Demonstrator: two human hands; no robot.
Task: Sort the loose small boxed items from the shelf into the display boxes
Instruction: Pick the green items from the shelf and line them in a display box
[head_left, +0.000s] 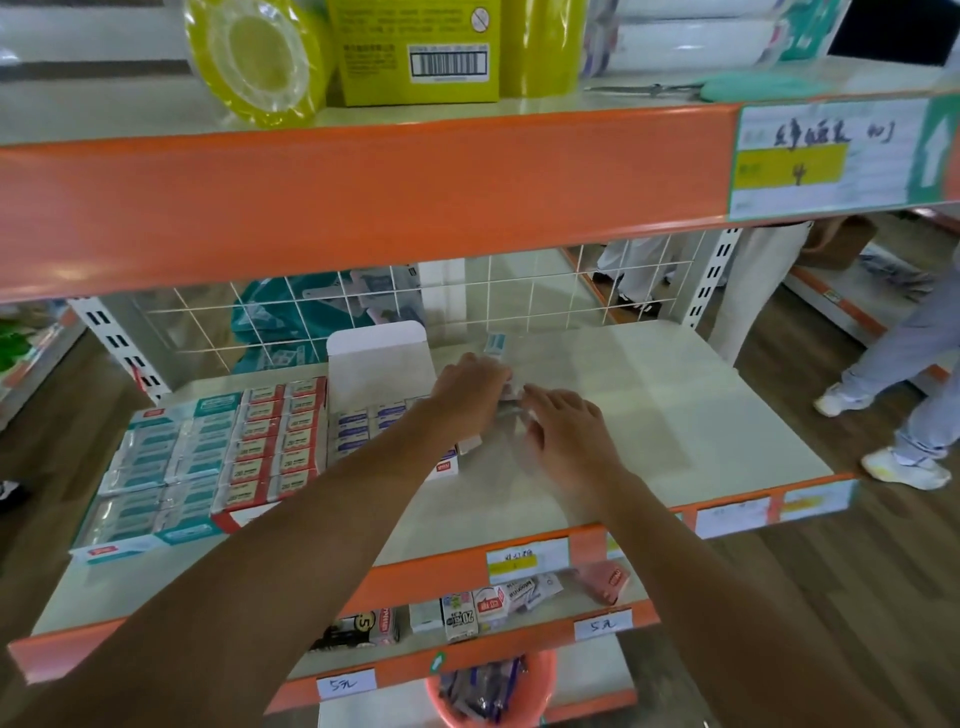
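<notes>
Overall light: even, diffuse indoor light, moderately bright; colours slightly washed out.
Direction: apparently from overhead; the upper shelf edge (363, 197) is well lit, and the space beneath it is dimmer.
Shadows: soft, faint bands across the white shelf (675, 405).
Glare: pale sheen on the white shelf around the right hand (566, 426); bright highlights on the wrapped yellow roll (254, 57).
Motion blur: both hands are blurred; the right hand's fingers (535, 395) are smeared, and the left hand (467, 395) is soft at the knuckles.
Focus: the handwritten label (831, 156) is soft and barely legible.
Distortion: wide-angle bowing; shelf edges curve, and the picture stretches towards the lower corners.
</notes>
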